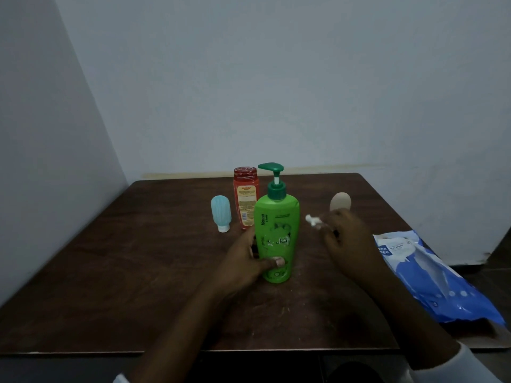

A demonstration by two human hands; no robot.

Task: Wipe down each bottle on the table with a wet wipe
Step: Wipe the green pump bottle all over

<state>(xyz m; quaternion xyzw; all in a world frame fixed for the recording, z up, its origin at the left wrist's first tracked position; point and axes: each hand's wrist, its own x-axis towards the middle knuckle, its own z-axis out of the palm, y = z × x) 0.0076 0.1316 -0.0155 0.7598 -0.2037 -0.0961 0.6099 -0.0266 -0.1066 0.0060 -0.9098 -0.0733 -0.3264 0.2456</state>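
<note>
The left hand [246, 262] held the tall green plastic pump bottle [276, 217] upright — the right hand [348, 241] pinched a scrunched white wipe [313, 221] just beside it.

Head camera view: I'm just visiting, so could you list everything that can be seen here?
pump bottle: one, green, upright at the middle of the table
red bottle: one, red-orange, just behind the pump bottle, to its left
blue bottle: one, light blue, standing on its white cap, left of the red bottle
beige bottle: one, beige, partly hidden behind the right hand
wipe: one, white, crumpled
wipe pack: one, blue and white, at the table's right edge
table: one, dark brown
wall: pale grey, behind the table
left hand: holds the pump bottle low down
right hand: pinches the wipe
</note>
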